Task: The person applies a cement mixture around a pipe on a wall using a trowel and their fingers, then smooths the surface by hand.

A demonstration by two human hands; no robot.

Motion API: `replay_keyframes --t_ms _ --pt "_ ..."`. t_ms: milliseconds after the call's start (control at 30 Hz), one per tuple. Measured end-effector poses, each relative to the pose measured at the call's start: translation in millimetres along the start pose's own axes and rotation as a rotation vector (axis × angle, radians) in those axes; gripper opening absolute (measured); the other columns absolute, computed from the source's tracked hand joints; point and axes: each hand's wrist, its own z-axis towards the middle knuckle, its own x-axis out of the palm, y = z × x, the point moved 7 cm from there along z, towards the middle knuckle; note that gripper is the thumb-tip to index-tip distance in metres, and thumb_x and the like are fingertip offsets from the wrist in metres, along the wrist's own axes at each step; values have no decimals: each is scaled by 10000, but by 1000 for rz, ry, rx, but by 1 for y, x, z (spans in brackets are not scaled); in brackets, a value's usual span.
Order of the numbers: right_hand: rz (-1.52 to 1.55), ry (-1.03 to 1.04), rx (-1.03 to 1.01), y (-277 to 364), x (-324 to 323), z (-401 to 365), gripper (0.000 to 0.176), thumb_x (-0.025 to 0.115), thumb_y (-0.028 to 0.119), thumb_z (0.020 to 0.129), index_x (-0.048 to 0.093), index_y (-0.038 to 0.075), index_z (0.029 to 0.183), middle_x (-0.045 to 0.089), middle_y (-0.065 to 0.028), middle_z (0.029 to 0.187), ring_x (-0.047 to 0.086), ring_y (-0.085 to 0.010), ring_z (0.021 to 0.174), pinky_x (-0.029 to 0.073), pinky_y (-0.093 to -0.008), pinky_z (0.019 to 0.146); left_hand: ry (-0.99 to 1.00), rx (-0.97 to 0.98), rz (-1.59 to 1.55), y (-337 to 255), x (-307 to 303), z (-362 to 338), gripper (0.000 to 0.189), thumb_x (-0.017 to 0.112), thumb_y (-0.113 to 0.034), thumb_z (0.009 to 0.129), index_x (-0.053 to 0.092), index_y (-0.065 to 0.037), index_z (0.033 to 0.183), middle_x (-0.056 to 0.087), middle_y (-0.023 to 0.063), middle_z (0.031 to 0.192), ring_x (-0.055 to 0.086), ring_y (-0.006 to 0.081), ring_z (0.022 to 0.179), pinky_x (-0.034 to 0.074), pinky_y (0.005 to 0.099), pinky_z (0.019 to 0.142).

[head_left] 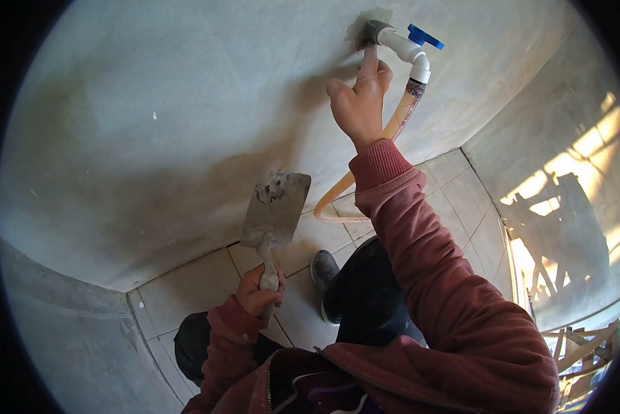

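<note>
My left hand (258, 293) is wrapped round the handle of a trowel (277, 214). The blade faces up, with a small lump of wet grey mortar (274, 188) near its far edge. My right hand (362, 103) is raised to the wall, holding nothing. Its index finger reaches the damp grey patch just under the base of a white plastic tap (403, 47); the thumb stands apart and the other fingers look curled. The tap has a blue lever handle (426, 36). A yellowish hose (403, 114) runs down from its elbow, partly hidden behind my right forearm.
The plastered grey wall (185, 90) meets a floor of pale tiles (192, 283). My shoe (323, 269) stands on the tiles near the hose's loop. Sunlight falls on the right wall (572, 221); wooden pieces (589, 352) lie at the lower right.
</note>
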Motion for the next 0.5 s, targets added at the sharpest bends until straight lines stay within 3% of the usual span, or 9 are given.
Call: replay_keyframes --t_ms 67,133,233,367,433,500 --pt "2 15 29 4 1 2 780 564 107 651 266 -96 1342 370 -287 1205 301 -345 1171 306 -358 987 2 -4 -10 2 0 1 235 538 6 640 499 -44 866 510 39 707 504 125 592 436 268 535" --pt "326 68 211 2 4 2 801 573 140 649 254 -58 1357 225 -311 1281 249 -420 1201 256 -420 1018 5 -8 -19 4 -1 1 238 538 7 640 500 -44 870 510 40 708 505 126 593 436 270 536" --pt "456 124 281 5 6 6 794 570 135 639 286 -26 1362 194 -334 1305 215 -440 1225 243 -416 1030 20 -20 -13 7 -2 2 240 536 13 640 503 -42 872 510 41 709 506 127 595 435 269 537" --pt "423 118 206 16 8 -4 795 568 143 642 286 -8 1370 175 -356 1312 203 -457 1235 251 -414 1030 38 -31 0 11 -2 5 239 534 18 641 505 -39 871 509 43 694 507 128 585 435 270 539" --pt "206 121 27 28 9 -16 823 579 87 635 283 38 1401 230 -271 1315 309 -348 1168 296 -362 1010 31 -24 13 10 -3 5 238 533 18 641 505 -38 871 508 44 688 508 129 580 434 270 540" --pt "236 124 33 18 11 -20 850 577 93 640 251 97 1424 254 -283 1296 318 -367 1164 289 -383 1013 22 -13 13 7 -1 5 236 535 18 641 505 -36 869 508 44 682 507 130 572 433 269 539"
